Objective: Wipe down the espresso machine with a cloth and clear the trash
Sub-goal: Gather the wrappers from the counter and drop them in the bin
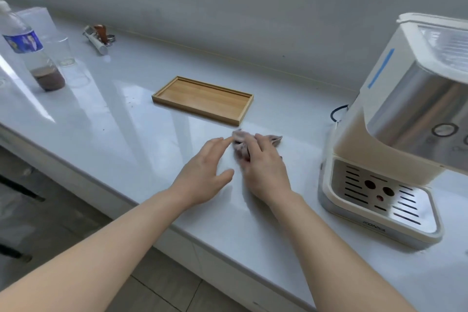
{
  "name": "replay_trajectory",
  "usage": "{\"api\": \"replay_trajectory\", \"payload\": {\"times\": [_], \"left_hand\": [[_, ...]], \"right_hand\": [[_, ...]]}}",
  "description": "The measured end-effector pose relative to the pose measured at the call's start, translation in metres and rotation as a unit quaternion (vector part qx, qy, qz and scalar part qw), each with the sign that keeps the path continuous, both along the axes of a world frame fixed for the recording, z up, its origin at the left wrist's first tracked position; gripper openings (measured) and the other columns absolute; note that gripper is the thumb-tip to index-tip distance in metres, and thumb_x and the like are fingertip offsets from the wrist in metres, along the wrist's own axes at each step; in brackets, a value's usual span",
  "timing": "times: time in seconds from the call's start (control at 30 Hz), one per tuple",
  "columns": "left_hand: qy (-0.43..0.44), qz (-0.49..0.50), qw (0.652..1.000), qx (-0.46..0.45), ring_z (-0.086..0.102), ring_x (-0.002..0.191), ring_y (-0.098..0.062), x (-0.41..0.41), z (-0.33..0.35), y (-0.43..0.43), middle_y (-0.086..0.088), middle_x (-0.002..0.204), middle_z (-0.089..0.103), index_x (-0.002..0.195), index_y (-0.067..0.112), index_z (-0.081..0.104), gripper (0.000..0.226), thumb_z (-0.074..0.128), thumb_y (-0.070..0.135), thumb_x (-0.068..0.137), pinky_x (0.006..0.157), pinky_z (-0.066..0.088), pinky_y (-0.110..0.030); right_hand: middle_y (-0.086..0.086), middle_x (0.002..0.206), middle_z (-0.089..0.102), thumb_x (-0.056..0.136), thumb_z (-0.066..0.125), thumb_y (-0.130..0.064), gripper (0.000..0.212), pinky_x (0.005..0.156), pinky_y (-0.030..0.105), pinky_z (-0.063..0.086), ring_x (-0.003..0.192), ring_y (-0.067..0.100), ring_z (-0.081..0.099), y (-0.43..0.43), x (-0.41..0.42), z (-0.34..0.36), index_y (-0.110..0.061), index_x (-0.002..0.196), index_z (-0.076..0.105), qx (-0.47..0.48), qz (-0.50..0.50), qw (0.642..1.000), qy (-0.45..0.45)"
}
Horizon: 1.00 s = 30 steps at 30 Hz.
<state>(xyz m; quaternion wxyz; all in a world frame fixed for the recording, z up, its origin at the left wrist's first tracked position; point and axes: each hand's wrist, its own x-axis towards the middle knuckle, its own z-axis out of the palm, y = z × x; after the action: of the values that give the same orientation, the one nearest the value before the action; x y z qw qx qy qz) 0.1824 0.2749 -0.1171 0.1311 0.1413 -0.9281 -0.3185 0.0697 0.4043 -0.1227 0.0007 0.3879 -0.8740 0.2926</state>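
A crumpled greyish-pink cloth (240, 143) lies on the pale countertop (126, 134) just in front of the wooden tray. My right hand (266, 167) presses down on it, fingers curled over the fabric. My left hand (205, 172) is flat beside it with fingers spread, a fingertip touching the cloth's left edge. The cream and steel espresso machine (400, 134) stands at the right, its slotted drip tray (385, 195) facing me.
An empty wooden tray (202, 100) sits mid-counter. At the far left stand a plastic bottle with dark liquid (33, 53) and a clear glass (63, 50). A portafilter and tamper (100, 37) lie near the back wall. The counter's front edge runs diagonally below my arms.
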Motion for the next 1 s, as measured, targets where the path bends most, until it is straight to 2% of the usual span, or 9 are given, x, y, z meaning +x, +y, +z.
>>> {"api": "replay_trajectory", "payload": {"times": [0.13, 0.23, 0.3, 0.37, 0.47, 0.57, 0.63, 0.73, 1.0], "left_hand": [[0.014, -0.028, 0.999, -0.027, 0.026, 0.144, -0.004, 0.018, 0.003, -0.021, 0.014, 0.159, 0.024, 0.150, 0.040, 0.030, 0.075, 0.070, 0.039, 0.087, 0.114, 0.031, -0.030], [-0.002, -0.056, 0.998, -0.028, 0.024, 0.142, 0.005, 0.028, 0.002, -0.026, 0.023, 0.158, 0.025, 0.148, 0.046, 0.032, 0.074, 0.071, 0.048, 0.085, 0.112, 0.028, -0.024], [-0.009, -0.062, 0.997, -0.033, 0.036, 0.136, 0.004, 0.030, 0.002, -0.023, 0.021, 0.152, 0.038, 0.147, 0.043, 0.036, 0.072, 0.072, 0.045, 0.085, 0.110, 0.035, -0.025], [-0.013, -0.061, 0.997, -0.045, 0.051, 0.121, -0.004, 0.030, 0.002, -0.017, 0.016, 0.137, 0.055, 0.143, 0.038, 0.044, 0.064, 0.073, 0.039, 0.086, 0.101, 0.044, -0.030], [-0.016, -0.044, 0.996, -0.074, 0.058, 0.109, -0.011, 0.029, 0.003, -0.011, 0.011, 0.120, 0.064, 0.134, 0.032, 0.056, 0.049, 0.070, 0.040, 0.088, 0.092, 0.047, -0.033], [-0.023, -0.029, 0.994, -0.103, 0.059, 0.101, -0.016, 0.028, 0.007, -0.004, 0.006, 0.112, 0.064, 0.125, 0.029, 0.059, 0.040, 0.067, 0.044, 0.088, 0.086, 0.049, -0.037], [-0.040, -0.020, 0.992, -0.121, 0.059, 0.100, -0.019, 0.028, 0.010, 0.003, 0.003, 0.109, 0.061, 0.123, 0.028, 0.058, 0.038, 0.064, 0.044, 0.089, 0.085, 0.049, -0.040], [-0.061, -0.005, 0.987, -0.152, 0.057, 0.104, -0.020, 0.030, 0.017, 0.013, 0.003, 0.113, 0.056, 0.128, 0.026, 0.054, 0.041, 0.060, 0.043, 0.091, 0.084, 0.050, -0.041], [-0.102, -0.008, 0.958, -0.267, 0.054, 0.108, -0.022, 0.036, 0.044, 0.037, 0.001, 0.121, 0.052, 0.141, 0.022, 0.038, 0.059, 0.049, 0.051, 0.092, 0.083, 0.046, -0.035]], "right_hand": [[-0.018, 0.140, 0.048, 0.087, 0.050, -0.033, 0.047, 0.090, 0.036, 0.047, 0.121, 0.014, 0.051, 0.014, 0.014, 0.005, -0.038, 0.133, 0.045, 0.000, 0.126, 0.991, -0.039], [-0.016, 0.129, 0.056, 0.082, 0.053, -0.025, 0.050, 0.092, 0.040, 0.048, 0.111, 0.014, 0.057, 0.025, 0.017, 0.011, -0.044, 0.127, 0.042, 0.012, 0.158, 0.983, -0.096], [-0.012, 0.130, 0.057, 0.084, 0.061, -0.017, 0.054, 0.097, 0.042, 0.047, 0.113, 0.015, 0.057, 0.028, 0.020, 0.015, -0.040, 0.129, 0.043, 0.007, 0.169, 0.978, -0.125], [-0.005, 0.143, 0.048, 0.084, 0.065, -0.014, 0.059, 0.108, 0.040, 0.039, 0.130, 0.017, 0.047, 0.031, 0.020, 0.016, -0.028, 0.138, 0.044, 0.014, 0.179, 0.979, -0.101], [0.000, 0.151, 0.039, 0.083, 0.068, -0.019, 0.067, 0.112, 0.032, 0.030, 0.136, 0.022, 0.036, 0.039, 0.016, 0.012, -0.023, 0.145, 0.041, 0.037, 0.115, 0.993, -0.018], [-0.006, 0.140, 0.050, 0.087, 0.060, -0.016, 0.059, 0.100, 0.025, 0.030, 0.125, 0.023, 0.040, 0.047, 0.020, 0.006, -0.028, 0.142, 0.043, 0.058, 0.072, 0.995, -0.033], [-0.006, 0.144, 0.047, 0.089, 0.055, -0.013, 0.061, 0.105, 0.027, 0.031, 0.129, 0.022, 0.039, 0.048, 0.024, 0.004, -0.027, 0.145, 0.039, 0.072, 0.067, 0.995, -0.030], [-0.002, 0.151, 0.038, 0.089, 0.054, -0.015, 0.066, 0.113, 0.031, 0.028, 0.135, 0.025, 0.034, 0.050, 0.031, 0.010, -0.024, 0.151, 0.030, 0.090, 0.063, 0.994, -0.024], [0.003, 0.150, 0.036, 0.090, 0.063, -0.028, 0.066, 0.110, 0.034, 0.032, 0.135, 0.027, 0.033, 0.075, 0.045, 0.035, -0.020, 0.147, 0.032, 0.102, 0.033, 0.994, -0.012]]}}
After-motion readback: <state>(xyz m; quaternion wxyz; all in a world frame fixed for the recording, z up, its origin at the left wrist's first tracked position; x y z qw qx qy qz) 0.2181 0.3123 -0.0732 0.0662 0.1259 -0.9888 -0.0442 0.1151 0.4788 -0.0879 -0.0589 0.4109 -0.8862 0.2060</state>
